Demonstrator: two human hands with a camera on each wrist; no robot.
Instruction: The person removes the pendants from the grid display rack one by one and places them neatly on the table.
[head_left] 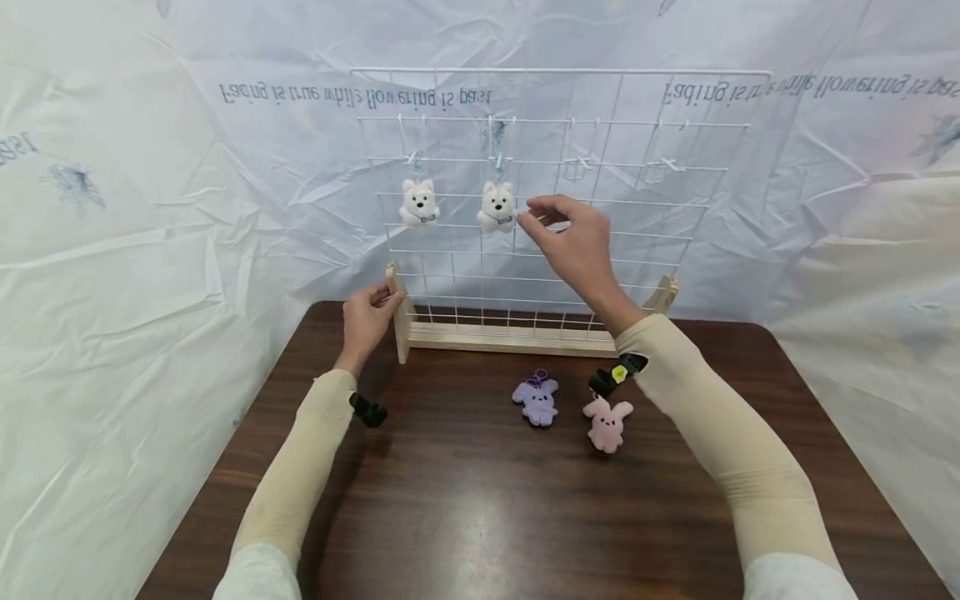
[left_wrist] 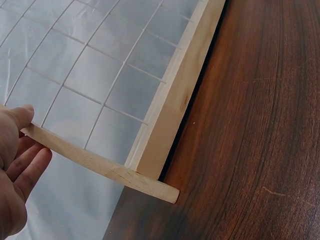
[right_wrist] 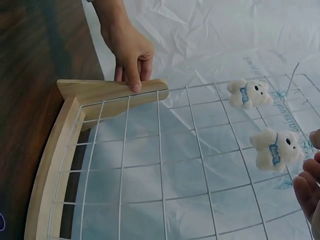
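My left hand [head_left: 366,319] grips the wooden side support [left_wrist: 95,162] of a white wire grid rack [head_left: 540,225], thumb on one face and fingers on the other. Two white plush dog keychains hang from hooks on the grid: a left one [head_left: 419,202] and one nearer the middle [head_left: 497,207]. Just right of the middle dog is my right hand [head_left: 577,242], its fingers bent loosely and a gap between thumb and forefinger. In the right wrist view these fingertips [right_wrist: 304,187] show beside that plush dog [right_wrist: 276,150], with nothing between them.
A purple plush bunny keychain [head_left: 538,402] and a pink plush bunny keychain [head_left: 606,425] lie on the dark wooden table [head_left: 450,500], the pink one near the right forearm. Bare hooks [head_left: 577,167] are on the grid's right half. A pale printed cloth [head_left: 150,208] hangs behind.
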